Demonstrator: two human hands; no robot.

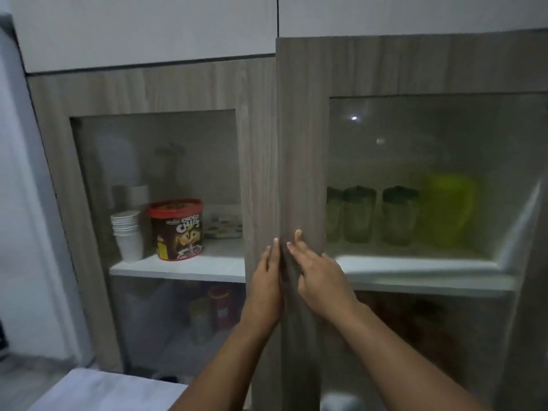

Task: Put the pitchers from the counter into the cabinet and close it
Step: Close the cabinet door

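A wood-grain cabinet has two glass-panelled doors. The right door (302,143) stands slightly out from the left door (258,129), its edge nearer to me. Behind the right door's glass a yellow-green pitcher (447,212) stands on the white shelf (415,266), beside three dark-lidded glass jars (400,216). My right hand (320,274) lies flat with fingers apart on the right door's wooden frame. My left hand (268,280) presses flat on the seam between the two doors. Neither hand holds anything.
Behind the left door's glass are a stack of white paper cups (127,235) and a red-lidded Choco Chips tub (177,229). Jars (218,310) show dimly on the lower shelf. White upper cabinets (148,28) run above. A white surface (98,393) lies at bottom left.
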